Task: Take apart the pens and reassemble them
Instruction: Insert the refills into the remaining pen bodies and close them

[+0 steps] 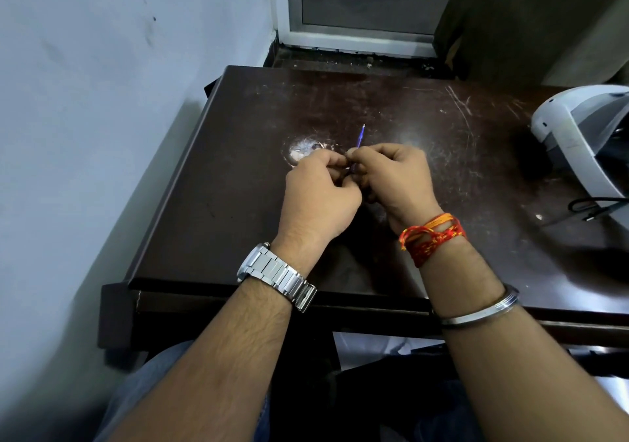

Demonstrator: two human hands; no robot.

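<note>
My left hand (318,189) and my right hand (394,176) meet over the middle of the dark wooden table (238,169), fingertips touching. A thin blue pen refill (360,137) sticks up and away from between them, its tip pointing to the far side. My right hand's fingers pinch the refill's lower end. My left hand's fingers are curled shut around a small pen part that is mostly hidden; I cannot tell which part it is. No other pen pieces show on the table.
A white and grey device (585,138) stands at the table's right edge, with a black cable (595,208) in front of it. A worn pale patch (303,150) marks the tabletop just beyond my left hand. A wall runs along the left, a window sill behind.
</note>
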